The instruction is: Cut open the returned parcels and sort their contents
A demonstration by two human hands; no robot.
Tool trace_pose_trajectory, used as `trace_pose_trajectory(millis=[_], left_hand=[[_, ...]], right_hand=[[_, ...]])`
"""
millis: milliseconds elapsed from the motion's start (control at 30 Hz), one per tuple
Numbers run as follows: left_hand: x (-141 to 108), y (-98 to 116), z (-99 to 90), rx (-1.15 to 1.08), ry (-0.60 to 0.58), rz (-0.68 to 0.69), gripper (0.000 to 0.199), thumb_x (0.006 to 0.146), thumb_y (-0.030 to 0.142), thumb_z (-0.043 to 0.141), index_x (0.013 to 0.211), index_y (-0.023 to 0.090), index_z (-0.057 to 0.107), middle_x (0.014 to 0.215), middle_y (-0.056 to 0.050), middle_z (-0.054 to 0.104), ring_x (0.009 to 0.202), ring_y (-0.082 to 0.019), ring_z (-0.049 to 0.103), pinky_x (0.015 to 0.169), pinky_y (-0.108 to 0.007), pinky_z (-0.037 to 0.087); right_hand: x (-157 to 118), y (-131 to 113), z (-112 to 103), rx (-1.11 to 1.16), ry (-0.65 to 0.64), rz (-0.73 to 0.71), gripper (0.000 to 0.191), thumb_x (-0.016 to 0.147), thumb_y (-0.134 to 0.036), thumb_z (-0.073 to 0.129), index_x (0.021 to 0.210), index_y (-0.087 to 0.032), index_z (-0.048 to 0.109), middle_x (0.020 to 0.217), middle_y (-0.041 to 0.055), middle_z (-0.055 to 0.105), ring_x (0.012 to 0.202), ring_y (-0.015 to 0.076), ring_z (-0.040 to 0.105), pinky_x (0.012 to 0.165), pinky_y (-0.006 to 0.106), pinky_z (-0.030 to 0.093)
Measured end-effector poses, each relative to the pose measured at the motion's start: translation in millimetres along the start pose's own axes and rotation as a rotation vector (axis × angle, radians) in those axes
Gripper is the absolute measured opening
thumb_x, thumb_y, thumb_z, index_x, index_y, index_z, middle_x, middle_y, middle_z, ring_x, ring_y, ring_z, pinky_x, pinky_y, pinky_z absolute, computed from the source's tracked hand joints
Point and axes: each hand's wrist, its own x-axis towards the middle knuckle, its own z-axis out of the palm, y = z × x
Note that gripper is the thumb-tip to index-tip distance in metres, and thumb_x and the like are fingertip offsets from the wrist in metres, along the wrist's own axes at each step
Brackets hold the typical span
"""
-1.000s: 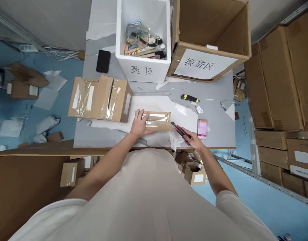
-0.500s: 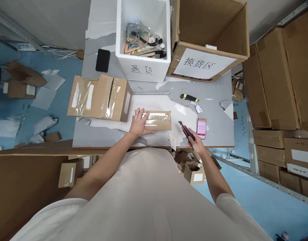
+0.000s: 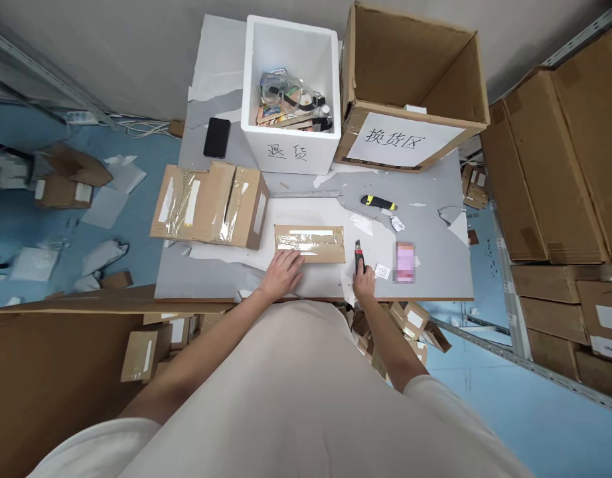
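Note:
A small, flat cardboard box (image 3: 318, 252) sealed with clear tape lies on white paper in the middle of the table. My left hand (image 3: 282, 272) rests with flat fingers on its near left edge. My right hand (image 3: 364, 284) is closed around a black and red box cutter (image 3: 359, 255), whose tip points away from me, just right of the box and apart from it. A small printed slip (image 3: 382, 271) lies beside that hand, and a phone with a pink screen (image 3: 405, 263) is farther right.
A larger taped carton (image 3: 211, 206) sits at left, below a black phone (image 3: 217, 137). Behind stand a white foam bin (image 3: 291, 151) holding goggles and other goods, and a big open carton (image 3: 465, 133). A yellow-black cutter (image 3: 379, 202) lies near crumpled paper (image 3: 397, 224).
My left hand has slid back to the small box's near edge. My right hand has moved left with the box cutter and turned it to point straight away. The camera view has shifted slightly.

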Motion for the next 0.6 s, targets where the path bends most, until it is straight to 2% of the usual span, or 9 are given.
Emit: trace_pose_trajectory(millis=[100,200,300,367,500,600], left_hand=[[-11.5,1.7,7.7,-0.011,-0.008,0.013,0.049,0.089,0.03,0.045,0.135,0.016,0.049,0.139,-0.017,0.049,0.135,-0.031,0.038,0.112,-0.052,0.029],[-16.6,-0.6,12.8,-0.041,-0.02,0.025,0.051,0.088,0.028,0.045,0.138,0.016,0.046,0.14,-0.017,0.048,0.135,-0.031,0.038,0.113,-0.054,0.029],[-17.0,-3.9,16.3,-0.066,-0.016,0.027,0.053,0.086,0.026,0.046,0.139,0.015,0.045,0.14,-0.016,0.049,0.135,-0.031,0.038,0.112,-0.054,0.031],[-15.6,-6.2,18.4,-0.073,-0.001,0.035,0.054,0.085,0.025,0.047,0.138,0.015,0.046,0.138,-0.016,0.05,0.134,-0.031,0.04,0.112,-0.053,0.032],[-13.3,-11.0,21.2,-0.065,0.029,0.076,0.054,0.083,0.022,0.048,0.136,0.012,0.047,0.135,-0.017,0.052,0.131,-0.031,0.042,0.11,-0.053,0.035],[-14.5,-12.6,21.5,-0.048,0.048,0.101,0.055,0.082,0.021,0.049,0.136,0.01,0.046,0.135,-0.018,0.052,0.131,-0.031,0.042,0.11,-0.053,0.035]], right_hand=[[9.1,-22.2,-19.7,-0.027,0.07,-0.094,0.059,0.082,-0.032,0.054,0.139,-0.019,0.043,0.132,0.0173,0.041,0.128,0.0346,0.032,0.107,0.06,0.022],[27.7,-71.6,-40.0,-0.057,0.103,-0.356,0.062,0.09,-0.041,0.046,0.146,-0.02,0.033,0.143,0.0173,0.034,0.134,0.033,0.027,0.109,0.055,0.023],[47.7,-127.5,-42.6,-0.196,-0.182,-0.712,0.068,0.086,-0.049,0.056,0.146,-0.025,0.034,0.148,0.0135,0.033,0.136,0.0331,0.027,0.111,0.051,0.021],[57.1,-154.9,-34.9,-0.326,-0.297,-0.837,0.067,0.084,-0.05,0.059,0.143,-0.026,0.038,0.15,0.0127,0.033,0.135,0.035,0.029,0.11,0.052,0.021],[61.6,-178.0,-21.3,-0.627,-0.363,-0.939,0.056,0.093,-0.041,0.047,0.144,-0.019,0.036,0.143,0.0185,0.042,0.125,0.0343,0.041,0.106,0.053,0.025],[60.9,-187.0,-25.7,-0.828,-0.396,-1.025,0.047,0.098,-0.027,0.03,0.142,-0.01,0.036,0.142,0.0237,0.042,0.123,0.0332,0.045,0.101,0.05,0.031]])
